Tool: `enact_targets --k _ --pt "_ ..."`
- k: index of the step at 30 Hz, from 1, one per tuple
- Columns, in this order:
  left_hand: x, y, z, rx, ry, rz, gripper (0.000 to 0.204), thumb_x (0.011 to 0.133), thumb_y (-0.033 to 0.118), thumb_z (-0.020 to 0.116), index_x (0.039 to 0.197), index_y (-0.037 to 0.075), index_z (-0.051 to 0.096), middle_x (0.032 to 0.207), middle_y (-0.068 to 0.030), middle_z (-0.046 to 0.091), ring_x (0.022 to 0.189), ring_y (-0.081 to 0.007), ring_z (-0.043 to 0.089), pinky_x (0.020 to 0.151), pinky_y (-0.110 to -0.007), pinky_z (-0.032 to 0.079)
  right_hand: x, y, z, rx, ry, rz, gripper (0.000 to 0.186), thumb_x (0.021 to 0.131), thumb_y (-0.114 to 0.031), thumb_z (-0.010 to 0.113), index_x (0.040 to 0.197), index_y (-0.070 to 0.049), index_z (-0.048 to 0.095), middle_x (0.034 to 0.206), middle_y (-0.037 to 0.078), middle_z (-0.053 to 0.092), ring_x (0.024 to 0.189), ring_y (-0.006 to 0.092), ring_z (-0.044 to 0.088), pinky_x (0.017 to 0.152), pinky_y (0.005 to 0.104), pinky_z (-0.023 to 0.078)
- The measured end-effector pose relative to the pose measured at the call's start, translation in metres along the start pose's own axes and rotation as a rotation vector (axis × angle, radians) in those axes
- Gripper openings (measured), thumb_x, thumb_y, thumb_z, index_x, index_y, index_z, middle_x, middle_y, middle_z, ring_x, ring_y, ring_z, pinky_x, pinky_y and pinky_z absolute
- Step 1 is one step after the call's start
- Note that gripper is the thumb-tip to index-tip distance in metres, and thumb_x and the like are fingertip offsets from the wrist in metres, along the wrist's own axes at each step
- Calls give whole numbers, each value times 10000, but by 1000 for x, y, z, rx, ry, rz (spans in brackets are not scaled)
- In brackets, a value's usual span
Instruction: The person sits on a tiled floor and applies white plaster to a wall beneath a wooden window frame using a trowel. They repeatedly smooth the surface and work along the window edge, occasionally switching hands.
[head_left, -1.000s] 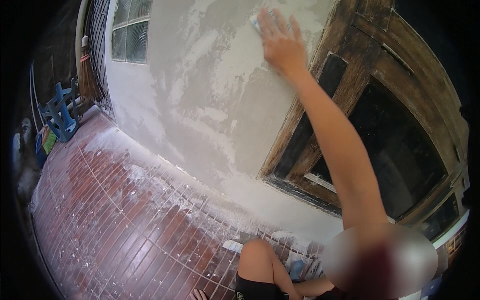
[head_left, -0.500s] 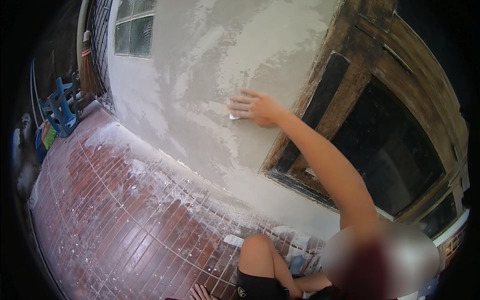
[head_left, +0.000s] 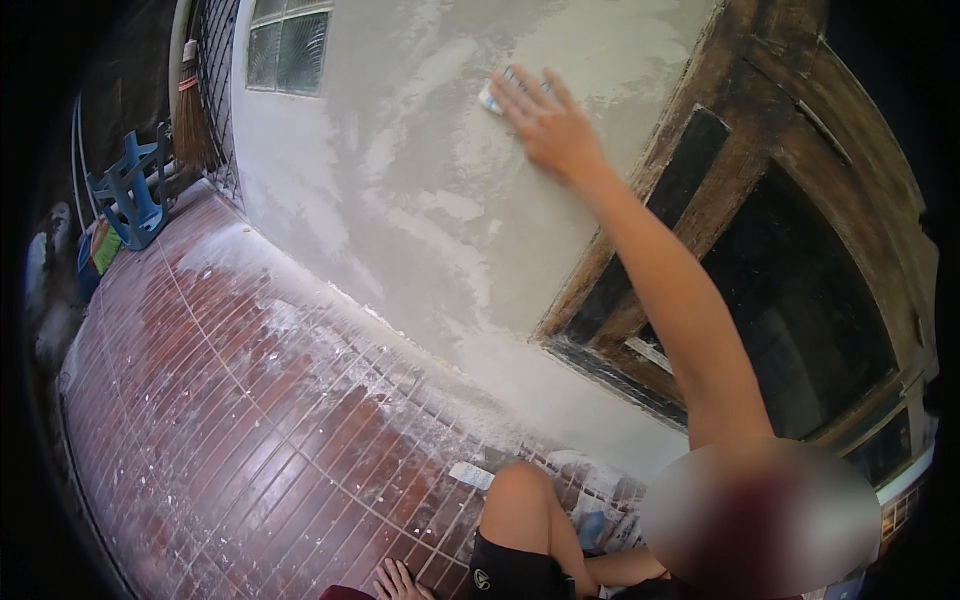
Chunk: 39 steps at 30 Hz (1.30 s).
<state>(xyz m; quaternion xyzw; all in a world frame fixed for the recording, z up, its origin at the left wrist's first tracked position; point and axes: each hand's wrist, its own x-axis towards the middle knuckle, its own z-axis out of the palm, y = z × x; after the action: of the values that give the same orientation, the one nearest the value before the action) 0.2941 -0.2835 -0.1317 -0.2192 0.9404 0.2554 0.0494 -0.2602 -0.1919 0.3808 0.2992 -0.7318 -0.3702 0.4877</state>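
Observation:
My right hand (head_left: 545, 125) reaches up and presses a small white pad (head_left: 492, 97) flat against the grey plastered wall (head_left: 400, 200), just left of a dark wooden window frame (head_left: 690, 200). Only the pad's edge shows past my fingers. The plaster around it is patchy, lighter and darker grey. My left hand (head_left: 400, 580) sits at the lower edge with its fingers spread on the floor beside my bent knee (head_left: 520, 495), holding nothing that I can see.
Red floor tiles (head_left: 250, 430) carry white dust, thickest along the wall's foot. A blue plastic chair (head_left: 130, 190) and a broom (head_left: 187, 120) stand far left by a metal grille (head_left: 215, 90). A glass-block window (head_left: 285, 50) sits above. A white scrap (head_left: 470, 475) lies by my knee.
My right hand with the pad slid down and left along the wall, then came back up toward the window frame. The left hand has stayed by the knee.

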Motion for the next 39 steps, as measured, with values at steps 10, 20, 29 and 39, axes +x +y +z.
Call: enact_targets --k 10,20,29,39 --pt "2 -6 9 -25 49 3 697 818 244 510 1434 -56 385 1556 -231 283 1464 -448 164 1170 -591 84 4 -95 26 -48 -141 -252 579 949 -133 459 1514 -170 335 1609 -69 224 1492 152 164 1233 430 108" --pt "1 -8 15 55 118 64 720 797 254 518 1439 -45 387 1567 -212 274 1465 -429 184 1169 -586 112 -46 -122 -6 591 -706 -316 578 905 -126 484 1476 -177 412 1578 90 300 1449 302 286 1190 445 242" --pt "1 -9 22 87 244 81 682 790 237 501 1421 -13 430 1551 -170 333 1448 -404 257 1176 -560 152 -146 -197 -165 853 -951 -1011 478 883 -145 521 1360 -114 496 1377 72 538 1287 226 498 1020 465 397" --pt "2 -7 21 111 286 88 695 773 251 505 1415 -4 431 1553 -158 339 1450 -383 271 1170 -558 161 -167 -158 -154 873 -258 -747 161 788 -217 664 924 -137 694 897 -32 664 1052 171 576 941 352 391"
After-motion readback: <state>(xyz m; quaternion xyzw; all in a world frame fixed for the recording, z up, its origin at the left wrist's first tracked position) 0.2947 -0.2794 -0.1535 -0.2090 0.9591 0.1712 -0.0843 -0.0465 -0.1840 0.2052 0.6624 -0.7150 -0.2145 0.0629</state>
